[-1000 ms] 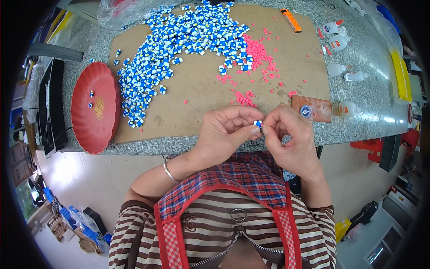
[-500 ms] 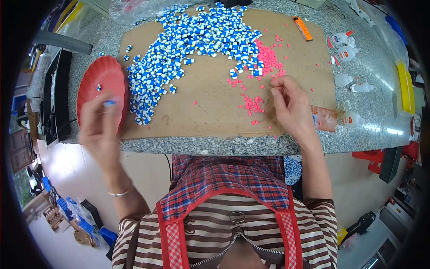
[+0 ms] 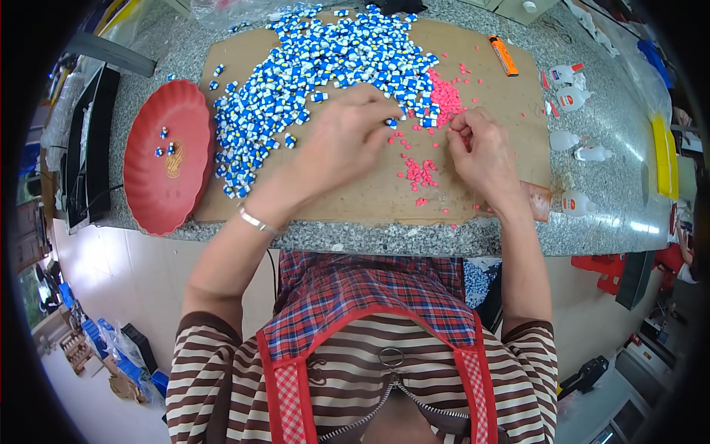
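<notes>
1. Left hand (image 3: 347, 137) is stretching over the cardboard (image 3: 347, 201), its fingertips lying at the lower right edge of the blue-and-white pile (image 3: 340, 63). Thumb and fingers are bending toward a small blue-and-white piece (image 3: 391, 123); cannot tell whether they are gripping it or only meeting it.
2. Right hand (image 3: 484, 155) is hovering over the cardboard's right part, fingers curling and thumb drawing close to the forefinger. Cannot tell whether a pink bit is sitting between the tips.
3. Pink bits are lying in a larger heap (image 3: 446, 96) beside the pile and a smaller cluster (image 3: 420, 173) nearer the person, with strays scattering around both.
4. Red dish (image 3: 159, 203) is standing at the left, partly overlapping the cardboard's edge in this view; three blue-and-white pieces are resting inside, well apart from the pile.
5. Step in hand, as I am judging it: the left hand is singling out one piece at the pile's edge while the right is waiting close by.
6. Next move is calling, I think, for a light fingertip pinch on one piece without dragging neighbours, and for the right fingers' staying steady.
7. Orange tool (image 3: 504, 56) and small squeeze bottles (image 3: 573, 98) are lying farther right.
</notes>
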A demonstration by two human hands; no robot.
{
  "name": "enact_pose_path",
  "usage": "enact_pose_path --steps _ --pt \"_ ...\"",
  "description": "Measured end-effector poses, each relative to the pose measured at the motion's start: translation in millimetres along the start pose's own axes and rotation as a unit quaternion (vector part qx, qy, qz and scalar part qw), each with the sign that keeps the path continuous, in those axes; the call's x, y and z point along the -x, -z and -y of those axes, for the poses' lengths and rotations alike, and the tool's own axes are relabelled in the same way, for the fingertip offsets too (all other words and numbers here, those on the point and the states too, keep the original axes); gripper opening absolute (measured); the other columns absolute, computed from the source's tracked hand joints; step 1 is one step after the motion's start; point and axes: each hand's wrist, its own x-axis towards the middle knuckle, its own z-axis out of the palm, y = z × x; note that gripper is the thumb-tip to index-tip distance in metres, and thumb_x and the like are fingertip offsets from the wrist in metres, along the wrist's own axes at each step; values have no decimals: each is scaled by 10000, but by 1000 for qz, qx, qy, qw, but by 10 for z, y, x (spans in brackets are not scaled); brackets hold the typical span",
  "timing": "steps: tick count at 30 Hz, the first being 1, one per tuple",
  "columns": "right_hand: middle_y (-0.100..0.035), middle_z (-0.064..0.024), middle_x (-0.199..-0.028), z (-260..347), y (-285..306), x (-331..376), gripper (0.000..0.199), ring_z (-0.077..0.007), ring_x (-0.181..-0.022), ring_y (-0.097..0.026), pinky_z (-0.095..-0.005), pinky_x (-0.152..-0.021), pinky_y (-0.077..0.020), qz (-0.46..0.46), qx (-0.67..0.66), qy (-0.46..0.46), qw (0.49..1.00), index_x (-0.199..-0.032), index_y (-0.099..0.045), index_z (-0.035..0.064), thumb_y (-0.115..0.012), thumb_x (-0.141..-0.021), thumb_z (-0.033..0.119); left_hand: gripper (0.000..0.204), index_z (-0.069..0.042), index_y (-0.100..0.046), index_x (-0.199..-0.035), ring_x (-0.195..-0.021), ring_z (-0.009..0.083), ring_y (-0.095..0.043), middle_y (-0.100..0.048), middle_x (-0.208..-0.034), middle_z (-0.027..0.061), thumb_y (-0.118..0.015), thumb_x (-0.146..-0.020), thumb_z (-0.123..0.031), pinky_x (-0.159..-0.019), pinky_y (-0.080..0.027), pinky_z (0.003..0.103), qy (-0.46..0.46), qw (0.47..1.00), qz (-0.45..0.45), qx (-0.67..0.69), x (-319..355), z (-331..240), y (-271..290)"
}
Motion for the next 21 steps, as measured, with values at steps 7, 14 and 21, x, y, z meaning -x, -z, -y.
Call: enact_pose_path --steps 7,14,21 --pt "-598 -181 -957 113 -41 81 41 -392 -744 -635 -494 -632 -515 28 103 39 994 -859 -566 0 -595 -835 15 212 3 -706 -998 -806 256 -653 -652 -945 130 -656 -803 71 -643 -520 334 -35 998 44 2 91 -15 -185" --pt "-582 -109 -918 241 -38 208 92 -323 -715 -627 -450 -607 -488 -10 90 56 994 -912 -588 28 -626 -832 2 199 14 -698 -1039 -782 112 -619 -597 -1010 76 -613 -868 70 -641 -503 230 97 990 9 106 230 -73 42" --pt "-578 -123 -886 345 -133 109 61 -350 -743 -630 -471 -612 -507 64 11 58 996 -856 -588 36 -638 -825 51 159 26 -700 -1018 -791 55 -593 -599 -1062 58 -612 -886 41 -654 -498 197 210 947 2 243 452 -184 184"
